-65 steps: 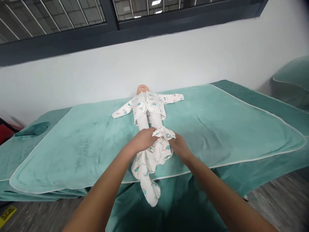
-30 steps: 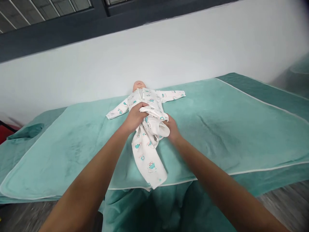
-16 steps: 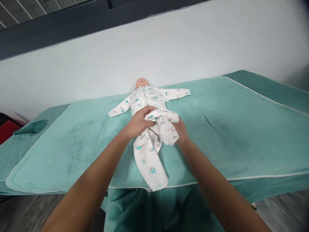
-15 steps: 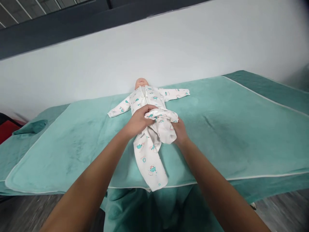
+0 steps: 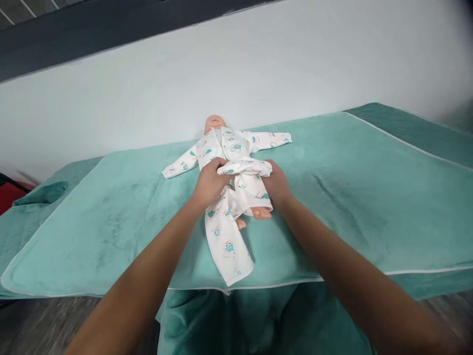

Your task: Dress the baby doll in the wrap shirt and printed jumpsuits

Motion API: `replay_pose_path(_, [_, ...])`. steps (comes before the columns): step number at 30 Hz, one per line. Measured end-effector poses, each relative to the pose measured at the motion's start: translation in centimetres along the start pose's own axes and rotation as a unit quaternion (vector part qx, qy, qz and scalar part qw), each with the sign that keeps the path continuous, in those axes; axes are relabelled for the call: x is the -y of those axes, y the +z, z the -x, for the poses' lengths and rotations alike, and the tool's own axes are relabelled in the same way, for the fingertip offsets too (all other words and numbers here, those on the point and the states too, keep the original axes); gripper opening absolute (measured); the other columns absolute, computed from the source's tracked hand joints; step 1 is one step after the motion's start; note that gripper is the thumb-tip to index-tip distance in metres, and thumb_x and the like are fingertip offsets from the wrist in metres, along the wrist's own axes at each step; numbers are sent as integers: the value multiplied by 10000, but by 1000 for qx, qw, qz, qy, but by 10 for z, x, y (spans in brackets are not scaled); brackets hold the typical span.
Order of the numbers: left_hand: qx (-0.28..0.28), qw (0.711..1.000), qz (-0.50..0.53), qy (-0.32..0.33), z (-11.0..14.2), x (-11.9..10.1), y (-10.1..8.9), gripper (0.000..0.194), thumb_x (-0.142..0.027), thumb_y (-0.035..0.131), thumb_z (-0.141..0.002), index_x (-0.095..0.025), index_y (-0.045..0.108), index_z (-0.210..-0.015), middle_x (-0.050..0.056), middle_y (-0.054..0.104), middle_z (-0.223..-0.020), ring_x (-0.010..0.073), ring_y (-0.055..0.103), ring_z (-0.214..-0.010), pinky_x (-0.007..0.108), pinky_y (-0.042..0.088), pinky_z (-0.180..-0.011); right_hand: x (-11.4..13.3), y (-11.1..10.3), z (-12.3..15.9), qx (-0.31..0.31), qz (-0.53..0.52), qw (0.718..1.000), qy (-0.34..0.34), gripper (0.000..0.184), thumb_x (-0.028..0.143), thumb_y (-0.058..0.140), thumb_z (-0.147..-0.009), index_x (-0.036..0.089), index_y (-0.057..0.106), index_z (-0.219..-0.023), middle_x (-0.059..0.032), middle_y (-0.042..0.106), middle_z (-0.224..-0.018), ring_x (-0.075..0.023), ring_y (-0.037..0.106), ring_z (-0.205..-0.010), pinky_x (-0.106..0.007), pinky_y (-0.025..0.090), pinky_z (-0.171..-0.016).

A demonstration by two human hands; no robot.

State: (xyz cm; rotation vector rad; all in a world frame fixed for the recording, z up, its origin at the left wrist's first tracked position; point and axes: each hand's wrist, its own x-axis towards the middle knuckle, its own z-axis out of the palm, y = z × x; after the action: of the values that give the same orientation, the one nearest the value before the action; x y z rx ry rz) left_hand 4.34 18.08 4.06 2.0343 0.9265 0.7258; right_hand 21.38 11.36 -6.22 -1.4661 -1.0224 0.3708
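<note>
A baby doll (image 5: 215,122) lies on its back on a teal blanket (image 5: 332,197), head toward the wall, wearing a white printed top (image 5: 236,143) with sleeves spread. White printed trousers (image 5: 229,236) are bunched at its waist. My left hand (image 5: 209,183) grips the waistband on the left side. My right hand (image 5: 276,185) grips it on the right. A bare doll foot (image 5: 260,213) pokes out of the right trouser leg. The left trouser leg lies limp toward the blanket's near edge.
The blanket has a white piped edge (image 5: 424,271) and lies on a darker teal cover (image 5: 406,123). A folded teal cloth (image 5: 42,193) sits at far left. A white wall (image 5: 258,64) runs behind the doll. Grey floor (image 5: 37,330) shows below.
Both hands have pulled the trousers' waistband up from the doll's shins to its waist. A bare foot has come out of the right trouser leg.
</note>
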Motion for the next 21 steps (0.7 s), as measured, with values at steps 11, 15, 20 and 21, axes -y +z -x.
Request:
replay_pose_path(11, [66,928,361,-64,-8,26,-16,283,-397,749,-755,-203,546,-784,-36,522,-656,112,490,-584,254,388,-577,70,-48,-71,361,39,931,21,453,344,781,-693,254,685,-1126,-42,700,-1051,-225,644,-880,-321,505,-709])
replay_pose_path(15, [2,926,371,-68,-19,29,-2,285,-399,757,-734,-213,551,-799,-46,525,-653,110,500,-584,257,408,-596,106,-6,-72,390,47,919,-23,197,411,721,-787,214,721,-791,-8,671,-766,-165,597,-669,-274,416,-586])
replay_pose_path(20, [-11,929,366,-63,-10,45,1,363,-493,788,-697,-200,595,-790,-30,559,-663,113,507,-592,254,395,-580,92,25,-56,370,-22,928,17,194,364,711,-782,203,670,-682,22,597,-606,-136,548,-562,-264,381,-534])
replay_pose_path(21, [4,927,371,-55,-8,47,-1,384,-519,785,-696,-196,605,-802,-22,574,-681,117,514,-598,256,394,-579,87,23,-56,359,-61,931,34,171,362,718,-772,205,681,-714,13,625,-646,-150,579,-595,-270,412,-554])
